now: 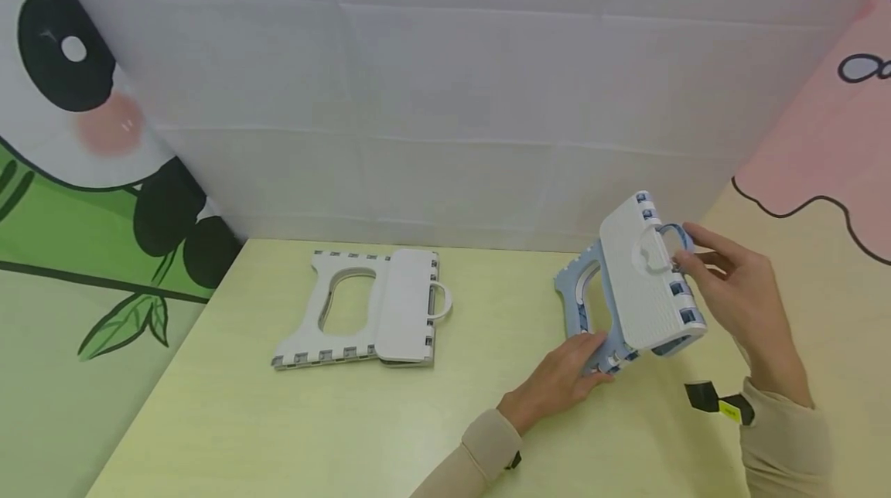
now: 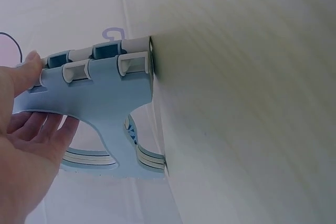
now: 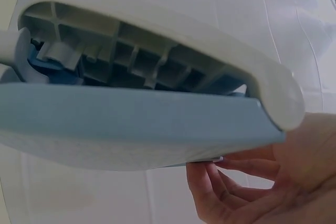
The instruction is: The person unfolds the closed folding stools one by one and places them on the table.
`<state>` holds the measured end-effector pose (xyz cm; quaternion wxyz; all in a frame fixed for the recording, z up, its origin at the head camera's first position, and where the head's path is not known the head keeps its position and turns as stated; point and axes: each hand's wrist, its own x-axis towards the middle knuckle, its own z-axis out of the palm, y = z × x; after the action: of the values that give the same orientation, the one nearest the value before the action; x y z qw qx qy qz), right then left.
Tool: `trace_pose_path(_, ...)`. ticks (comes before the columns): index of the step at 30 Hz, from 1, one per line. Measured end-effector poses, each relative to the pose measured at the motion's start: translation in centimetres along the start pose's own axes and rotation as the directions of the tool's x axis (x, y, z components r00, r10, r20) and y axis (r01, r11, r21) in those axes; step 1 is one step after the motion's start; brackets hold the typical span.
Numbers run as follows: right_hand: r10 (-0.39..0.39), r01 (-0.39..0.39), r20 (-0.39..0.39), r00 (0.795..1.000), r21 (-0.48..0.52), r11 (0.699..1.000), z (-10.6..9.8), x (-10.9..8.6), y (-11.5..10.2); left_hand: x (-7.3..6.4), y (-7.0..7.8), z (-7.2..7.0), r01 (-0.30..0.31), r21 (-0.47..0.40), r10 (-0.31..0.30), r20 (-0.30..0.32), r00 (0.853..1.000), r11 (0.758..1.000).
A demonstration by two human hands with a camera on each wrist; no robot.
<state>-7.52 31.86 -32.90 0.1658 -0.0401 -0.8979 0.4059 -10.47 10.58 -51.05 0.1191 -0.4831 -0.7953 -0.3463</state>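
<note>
A blue and white folding step stool [image 1: 643, 281], folded flat, is tilted up at the right of the table. My left hand [image 1: 562, 376] grips its near blue leg edge; in the left wrist view the thumb lies over the hinged edge and the fingers [image 2: 50, 127] reach through the cutout. At the upper right, my right hand [image 1: 741, 293] pinches the small blue carry handle [image 1: 671, 229]. The right wrist view shows the ribbed underside of the white top [image 3: 157, 19] from its end, with the right fingers [image 3: 202, 182] below the blue panel.
A white and grey folding step stool [image 1: 407, 305] lies folded flat on the yellow-green table [image 1: 313, 436], its white loop handle facing right. A white cloth backdrop [image 1: 452, 96] rises behind, with cartoon-printed panels [image 1: 90, 235] at both sides.
</note>
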Motion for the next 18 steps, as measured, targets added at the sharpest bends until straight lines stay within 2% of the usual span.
trace_pose_path(12, -0.094, 0.094, -0.028, 0.995, -0.001, 0.996, 0.5, 0.17, -0.63, -0.1, -0.35, 0.33, 0.001, -0.036, -0.001, 0.006, 1.0, 0.999)
trace_pose_path(18, -0.097, 0.097, -0.02, 0.995, -0.008, 0.995, 0.78, 0.28, -0.94, -0.15, -0.48, 0.42, 0.02, -0.061, -0.019, 0.02, 1.0, 0.998)
